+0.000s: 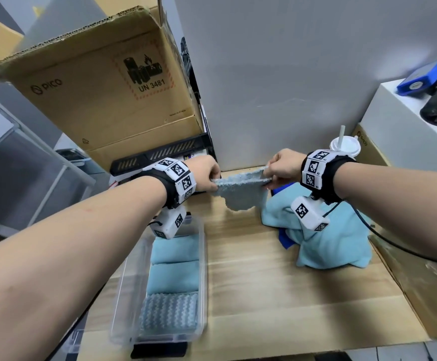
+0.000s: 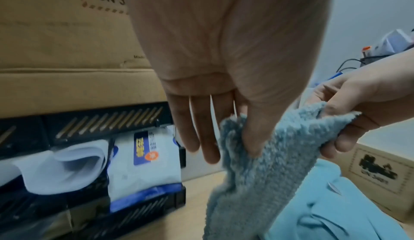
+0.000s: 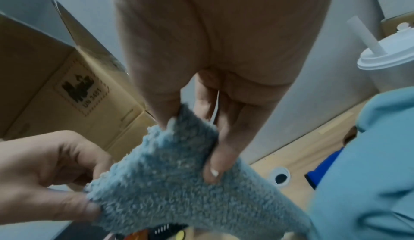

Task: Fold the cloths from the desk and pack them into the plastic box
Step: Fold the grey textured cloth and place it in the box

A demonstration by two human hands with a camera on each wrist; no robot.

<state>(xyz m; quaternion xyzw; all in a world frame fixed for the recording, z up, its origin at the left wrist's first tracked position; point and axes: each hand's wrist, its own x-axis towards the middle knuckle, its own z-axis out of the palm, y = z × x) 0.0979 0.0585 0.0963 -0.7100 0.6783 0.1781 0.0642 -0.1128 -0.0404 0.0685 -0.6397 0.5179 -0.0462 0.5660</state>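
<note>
Both hands [image 3: 224, 120] pinch a fluffy blue-grey cloth [image 3: 179, 182].

— Light wooden table [image 1: 277, 282], pale planks.
— Directly on it?
— Clear plastic box [image 1: 201, 269] at the left edge, loaded with folded cloths. Heap of light-blue cloths [image 1: 329, 246] far right, something dark blue [image 1: 285, 241] tucked beneath.
— Farther back?
— Black crate [image 1: 160, 155] under a cardboard box [image 1: 102, 95]; lidded white cup [image 1: 345, 147] with straw, behind the heap. Round cable hole [image 3: 281, 177] near the wall.
</note>
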